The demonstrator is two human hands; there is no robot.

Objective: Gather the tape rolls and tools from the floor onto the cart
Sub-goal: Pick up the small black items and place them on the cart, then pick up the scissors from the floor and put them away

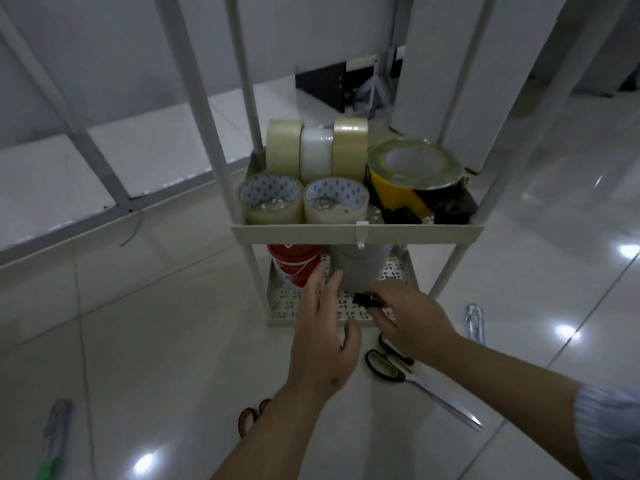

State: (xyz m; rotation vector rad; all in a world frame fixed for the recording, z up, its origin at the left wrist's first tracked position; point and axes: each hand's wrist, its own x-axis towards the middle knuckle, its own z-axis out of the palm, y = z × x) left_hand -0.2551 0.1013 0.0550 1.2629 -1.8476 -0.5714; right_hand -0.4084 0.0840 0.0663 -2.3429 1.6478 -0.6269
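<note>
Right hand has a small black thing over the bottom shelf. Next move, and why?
Probably lower the right hand and release the small black object onto the bottom shelf, since it already hovers there. The left hand is open, and the scissors lie on the floor just behind.

Tape rolls point(318, 174) on cart point(356, 233); scissors point(415, 379) on floor.

Cart point(356, 233): cream, perforated shelves. Middle shelf: three tape rolls on edge at the back point(317, 148); two clear rolls lying flat in front point(303, 200); one yellow-black roll flat at right point(414, 174).
Floor: green-handled scissors point(408, 375) before the cart; brown-handled scissors point(251, 415), partly hidden; clear-blue cutter point(475, 322) at right; green-tipped cutter point(55, 441) at far left, blurred.
</note>
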